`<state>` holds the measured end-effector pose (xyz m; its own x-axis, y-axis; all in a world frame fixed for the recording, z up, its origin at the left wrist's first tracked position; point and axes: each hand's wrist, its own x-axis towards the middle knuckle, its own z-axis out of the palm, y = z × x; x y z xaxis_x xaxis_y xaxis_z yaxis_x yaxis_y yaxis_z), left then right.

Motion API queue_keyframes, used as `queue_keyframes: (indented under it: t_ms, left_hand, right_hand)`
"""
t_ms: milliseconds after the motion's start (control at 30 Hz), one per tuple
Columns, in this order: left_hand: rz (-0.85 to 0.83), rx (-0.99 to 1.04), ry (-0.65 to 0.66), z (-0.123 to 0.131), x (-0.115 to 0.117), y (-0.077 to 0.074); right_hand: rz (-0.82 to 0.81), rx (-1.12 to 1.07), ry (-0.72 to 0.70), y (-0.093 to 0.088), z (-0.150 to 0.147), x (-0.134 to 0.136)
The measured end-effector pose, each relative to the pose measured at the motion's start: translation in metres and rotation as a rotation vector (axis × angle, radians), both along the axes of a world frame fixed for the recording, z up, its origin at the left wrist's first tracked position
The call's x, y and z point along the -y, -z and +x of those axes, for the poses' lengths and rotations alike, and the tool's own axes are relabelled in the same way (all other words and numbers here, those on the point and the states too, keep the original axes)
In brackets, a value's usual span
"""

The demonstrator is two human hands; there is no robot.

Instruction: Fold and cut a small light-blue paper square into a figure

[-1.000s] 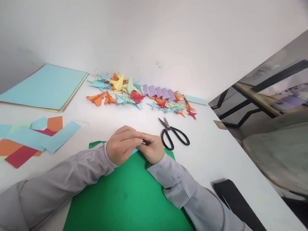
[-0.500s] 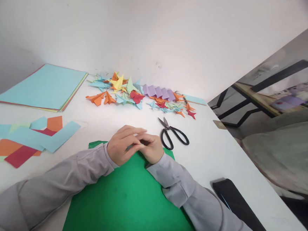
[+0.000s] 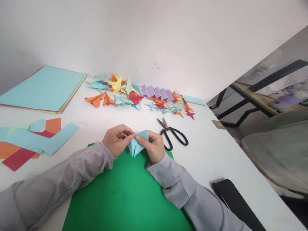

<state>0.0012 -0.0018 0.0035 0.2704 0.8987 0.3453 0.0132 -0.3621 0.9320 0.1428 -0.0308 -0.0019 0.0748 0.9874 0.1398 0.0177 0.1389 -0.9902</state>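
Note:
Both my hands hold a small folded piece of light blue paper [image 3: 138, 144] just above a large green sheet [image 3: 123, 205] on the white table [image 3: 212, 153]. My left hand [image 3: 117, 140] pinches its left edge with thumb and fingertips. My right hand [image 3: 154, 146] grips its right side, thumb on top. The folded piece stands up between the hands, pointed downward. Black scissors [image 3: 172, 137] lie shut just right of my right hand.
A heap of small folded paper shapes [image 3: 139, 97] in several colours lies by the wall. A stack of coloured sheets [image 3: 43, 90] sits at back left, cut paper strips [image 3: 29, 140] at left. A black flat object [image 3: 235, 204] lies near the table's right edge.
My hands were pressed together flat over the blue piece on the green sheet. Now they have drawn slightly apart and lifted it, so the folded blue shape shows between them.

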Motion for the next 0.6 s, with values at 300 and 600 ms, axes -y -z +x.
queue_keyframes:
  t_ms: [300,600]
  left_hand:
    - [0.016,-0.037,0.006,0.0,0.0009,0.0053]
    - [0.049,-0.067,0.003,0.0007,0.0024,0.0011]
  right_hand:
    - [0.114,0.091,0.011,-0.0021,-0.0016,-0.0004]
    - [0.048,-0.018,0.028,0.002,0.0014,-0.0012]
